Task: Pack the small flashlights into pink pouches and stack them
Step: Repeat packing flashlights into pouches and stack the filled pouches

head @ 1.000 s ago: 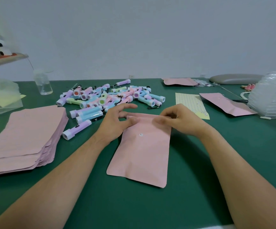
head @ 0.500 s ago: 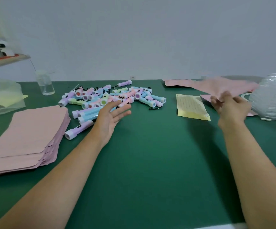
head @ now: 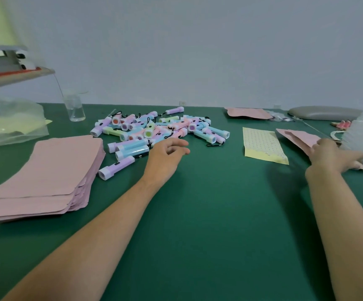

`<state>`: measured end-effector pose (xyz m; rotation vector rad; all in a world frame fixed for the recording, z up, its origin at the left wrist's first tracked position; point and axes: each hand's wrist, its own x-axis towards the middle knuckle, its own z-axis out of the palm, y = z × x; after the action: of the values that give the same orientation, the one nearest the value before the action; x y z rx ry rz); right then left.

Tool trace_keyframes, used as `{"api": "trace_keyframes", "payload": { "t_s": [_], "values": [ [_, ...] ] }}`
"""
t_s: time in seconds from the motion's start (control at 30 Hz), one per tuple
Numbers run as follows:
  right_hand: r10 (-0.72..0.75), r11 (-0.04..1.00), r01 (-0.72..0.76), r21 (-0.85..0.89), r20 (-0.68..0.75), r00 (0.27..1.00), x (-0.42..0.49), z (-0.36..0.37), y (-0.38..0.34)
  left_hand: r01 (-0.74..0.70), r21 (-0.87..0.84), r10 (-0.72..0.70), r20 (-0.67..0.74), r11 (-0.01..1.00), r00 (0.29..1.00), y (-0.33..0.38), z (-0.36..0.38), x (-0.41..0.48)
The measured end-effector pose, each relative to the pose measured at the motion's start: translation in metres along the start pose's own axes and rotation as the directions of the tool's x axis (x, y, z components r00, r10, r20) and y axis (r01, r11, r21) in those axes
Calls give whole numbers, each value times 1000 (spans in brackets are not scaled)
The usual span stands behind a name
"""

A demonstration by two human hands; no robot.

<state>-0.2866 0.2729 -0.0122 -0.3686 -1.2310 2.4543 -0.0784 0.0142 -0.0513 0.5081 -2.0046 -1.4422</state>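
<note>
Early days, by the look of it: the heap of small pastel plastic flashlights sat far-centre on the green counter, with the thick stack of flat pink paper pouches near left. Just two overlapping pink pouches lay far right, contents hidden. The right hand rested on them, grip apart. The left hand hovered by the heap, grip loose and empty.
</note>
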Motion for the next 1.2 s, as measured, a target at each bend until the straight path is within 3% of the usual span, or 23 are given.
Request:
{"api": "trace_keyframes", "payload": {
  "t_s": [0.13, 0.27, 0.37, 0.43, 0.5, 0.53, 0.57, 0.63, 0.73, 0.8, 0.87, 0.97, 1.07, 1.13, 1.2],
  "values": [
    [-181, 889, 273, -368, 267, 947, -18, 4, 17, -163, 219, 209, -208, 962, 956, 7, -3, -1],
    [-168, 646, 608, -462, 690, 704, -73, 16, 56, -30, 342, 234, -571, 939, 787, 11, -14, 0],
    [-54, 429, 837, -339, 916, 399, -134, 23, 80, 67, 348, 195, -662, 935, 724, 6, -24, 5],
    [22, 333, 936, -118, 993, 117, -170, 32, 94, 55, 309, 184, -692, 949, 698, 6, -25, 8],
    [93, 311, 940, 142, 979, -179, -202, 40, 104, -19, 189, 154, -729, 982, 667, 7, -23, 8],
    [136, 323, 917, 233, 948, -289, -213, 44, 109, -63, 88, 108, -750, 994, 653, 9, -23, 7],
    [181, 335, 900, 280, 918, -353, -222, 46, 112, -103, -3, 64, -762, 995, 644, 10, -25, 8],
    [255, 313, 890, 331, 873, -415, -228, 52, 118, -154, -25, 77, -780, 988, 621, 10, -32, 10],
    [337, 246, 876, 414, 811, -478, -227, 57, 120, -171, 114, 195, -782, 979, 592, 9, -44, 12],
    [376, 253, 872, 418, 788, -487, -228, 57, 120, -83, 264, 262, -773, 961, 578, 6, -45, 12],
    [372, 240, 887, 395, 806, -460, -228, 56, 120, 101, 396, 261, -755, 913, 602, 4, -44, 13],
    [315, 156, 903, 400, 846, -429, -228, 55, 122, 353, 417, 107, -759, 838, 643, 4, -59, 23],
    [345, 117, 901, 417, 834, -431, -230, 56, 122, 622, 374, -211, -717, 688, 665, 5, -77, 28],
    [389, 131, 891, 436, 804, -450, -231, 57, 123, 697, 364, -332, -682, 618, 651, 1, -83, 29],
    [393, 166, 874, 456, 783, -483, -231, 58, 122, 667, 345, -336, -659, 660, 673, 0, -84, 31]
  ]
}}
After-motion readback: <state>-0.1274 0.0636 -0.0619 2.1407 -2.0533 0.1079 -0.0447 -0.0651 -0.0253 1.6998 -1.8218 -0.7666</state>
